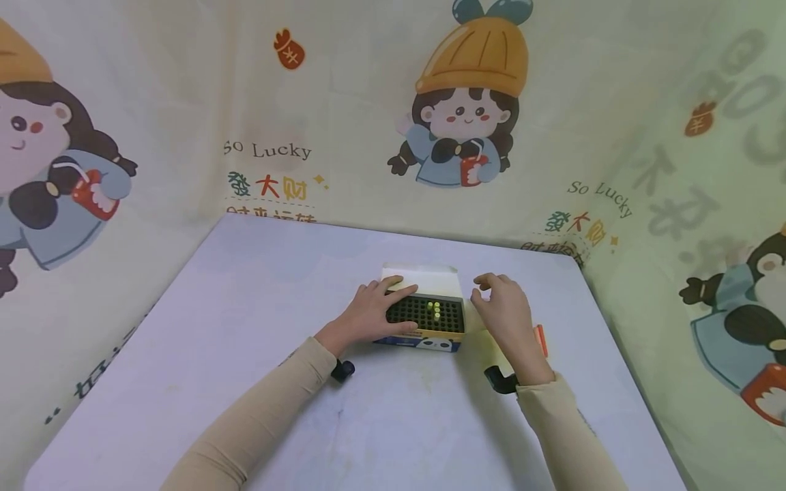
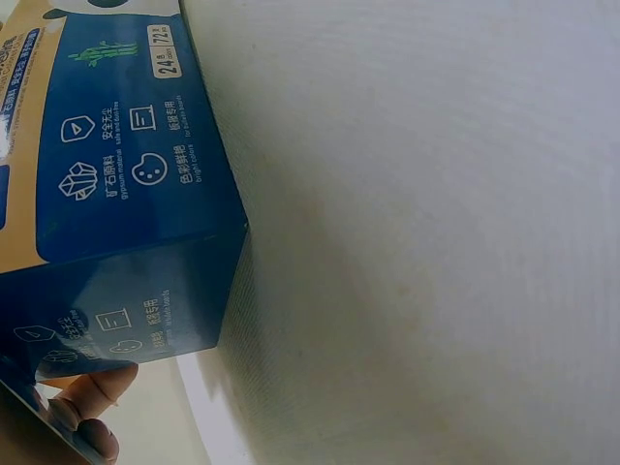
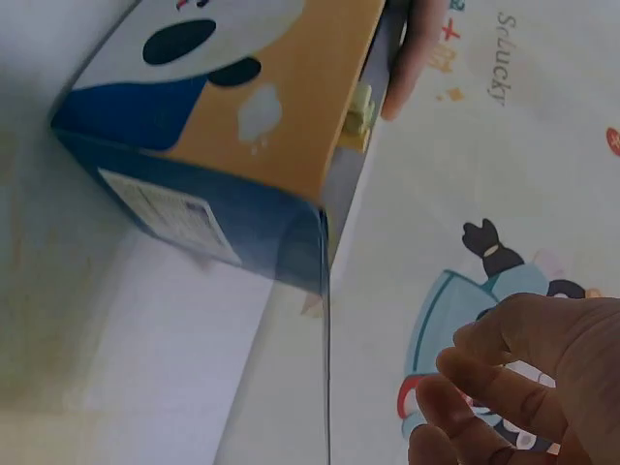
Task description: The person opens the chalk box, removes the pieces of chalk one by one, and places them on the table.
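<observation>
A blue and yellow chalk box (image 1: 438,343) stands on the table, its white lid (image 1: 420,278) raised at the back. Inside, a dark holder (image 1: 451,324) with rows of round holes bears several yellow-green chalk sticks (image 1: 437,311). My left hand (image 1: 367,310) rests over the box's left end, fingers spread and mostly straight across the holder, thumb along the front edge. Off the right end, my right hand (image 1: 505,307) is raised, fingers loosely bent and nothing visible between them. In the right wrist view, its fingers (image 3: 465,412) hang apart from the box (image 3: 252,145).
An orange object (image 1: 541,339) lies on the table (image 1: 276,273), partly hidden by my right wrist. Dark wrist-camera parts (image 1: 500,380) show at both wrists. A printed cloth (image 1: 356,136) hangs behind the table and along its sides.
</observation>
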A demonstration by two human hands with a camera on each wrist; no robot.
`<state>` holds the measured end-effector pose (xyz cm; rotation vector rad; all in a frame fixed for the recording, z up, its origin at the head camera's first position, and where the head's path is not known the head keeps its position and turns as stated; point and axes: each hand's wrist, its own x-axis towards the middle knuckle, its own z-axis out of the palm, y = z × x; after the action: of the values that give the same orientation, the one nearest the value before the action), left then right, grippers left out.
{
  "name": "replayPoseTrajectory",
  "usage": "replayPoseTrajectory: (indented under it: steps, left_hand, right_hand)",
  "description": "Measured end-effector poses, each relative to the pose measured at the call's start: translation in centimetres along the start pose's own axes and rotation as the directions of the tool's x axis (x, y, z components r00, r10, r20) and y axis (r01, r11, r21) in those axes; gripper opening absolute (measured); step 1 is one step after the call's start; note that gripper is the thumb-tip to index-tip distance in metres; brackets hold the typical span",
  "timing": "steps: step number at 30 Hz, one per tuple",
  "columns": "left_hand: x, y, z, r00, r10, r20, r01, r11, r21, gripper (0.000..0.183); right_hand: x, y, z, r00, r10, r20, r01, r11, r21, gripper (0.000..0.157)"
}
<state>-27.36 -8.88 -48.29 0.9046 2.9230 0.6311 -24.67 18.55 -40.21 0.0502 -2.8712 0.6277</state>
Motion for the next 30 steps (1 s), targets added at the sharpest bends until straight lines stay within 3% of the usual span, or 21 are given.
replayPoseTrajectory:
  steps: [5,10,18,30]
  left_hand:
    - [0.1,0.0,-0.1,1.0,-0.002,0.007,0.002,1.0,-0.005,0.084]
    - [0.2,-0.1,-0.3,1.0,-0.006,0.006,0.006,1.0,-0.007,0.084]
    - [0.3,-0.2,-0.4,1.0,-0.012,0.014,0.012,1.0,-0.005,0.084]
    - [0.4,-0.3,-0.2,1.0,-0.01,-0.001,0.01,1.0,-0.001,0.083]
  right_hand:
    - [-0.1,-0.9,0.8,0.999,0.009,0.041,-0.009,1.0,0.02,0.029]
    - [-0.4,-1.6,1.4,0.998,-0.033,0.059,0.031,0.999,0.044,0.027]
    - [-0.9,-2.8,2.7,0.994,-0.096,0.045,0.1,0.99,-0.098,0.022]
    - [-2.0,-3.8,4.3,0.992,-0.097,0.075,0.105,0.989,-0.106,0.02]
